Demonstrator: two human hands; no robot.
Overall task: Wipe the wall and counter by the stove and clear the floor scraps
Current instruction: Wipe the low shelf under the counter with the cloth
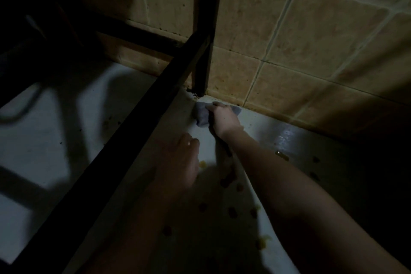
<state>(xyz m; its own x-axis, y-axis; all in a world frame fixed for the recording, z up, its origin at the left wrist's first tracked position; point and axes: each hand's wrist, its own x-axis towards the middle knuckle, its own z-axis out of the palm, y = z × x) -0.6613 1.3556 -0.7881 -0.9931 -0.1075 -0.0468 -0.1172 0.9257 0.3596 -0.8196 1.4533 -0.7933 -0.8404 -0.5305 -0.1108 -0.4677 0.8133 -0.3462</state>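
- Head view: the right hand (222,119) is closed around a grey-blue cloth (202,115), bunched and crumpled, pressing it onto the pale floor (262,127) just beside the foot of a dark frame leg (201,78), where the floor meets the tan tiled wall (300,51).
- The left hand (182,160) lies open, fingers spread flat, in shadow, near the dark lower rail (124,140).
- Small yellow and reddish scraps (231,211) lie scattered on the floor between and beside the forearms; dim light blurs their shapes.
- A wet sheen (287,138) shows to the right of the cloth.
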